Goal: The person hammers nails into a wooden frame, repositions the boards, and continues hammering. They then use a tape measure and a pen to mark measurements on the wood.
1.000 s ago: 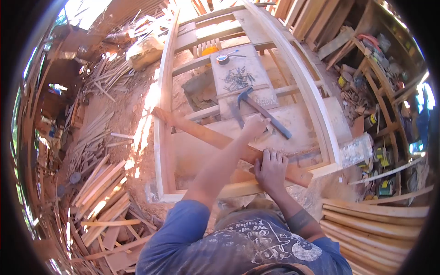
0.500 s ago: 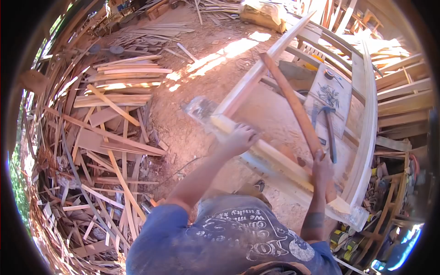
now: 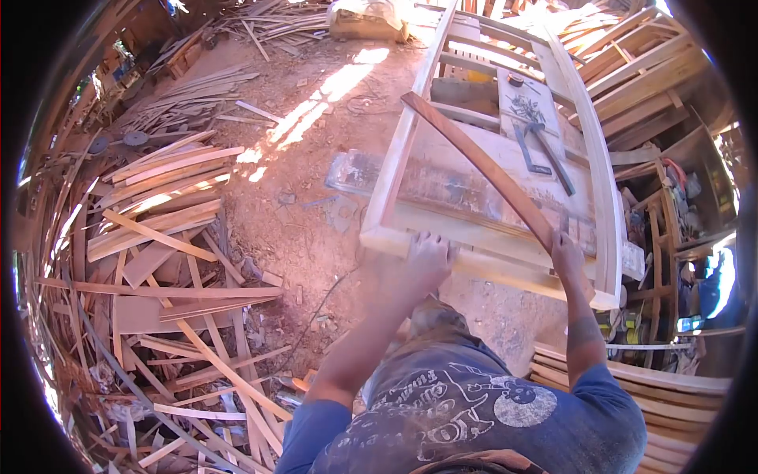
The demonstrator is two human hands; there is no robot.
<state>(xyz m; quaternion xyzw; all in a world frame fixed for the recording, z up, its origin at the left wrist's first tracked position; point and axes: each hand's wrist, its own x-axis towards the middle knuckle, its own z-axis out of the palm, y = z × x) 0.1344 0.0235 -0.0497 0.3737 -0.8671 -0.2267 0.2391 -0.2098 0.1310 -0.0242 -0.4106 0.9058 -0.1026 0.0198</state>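
Note:
A long pale wooden frame (image 3: 505,272) lies over a workbench, its near rail facing me. My left hand (image 3: 430,257) is wrapped round that near rail, close to the frame's left corner. My right hand (image 3: 567,254) grips the lower end of a reddish-brown wooden strip (image 3: 482,162), which slants across the frame to its left rail. Inside the frame, a board (image 3: 537,118) bears a pile of nails (image 3: 525,107), a small round container (image 3: 515,80), a hammer (image 3: 553,158) and a metal square (image 3: 527,150).
Stacked planks (image 3: 170,186) and tangled offcuts (image 3: 197,347) cover the floor at left. A cable (image 3: 320,304) lies on the dirt floor. At right are a shelf (image 3: 655,245) and leaning boards (image 3: 639,71); curved planks (image 3: 632,379) lie beside my right arm.
The near end of the frame has shifted relative to the bench, uncovering more of the bench's left end. The whole view has turned, and both hands remain on the wood.

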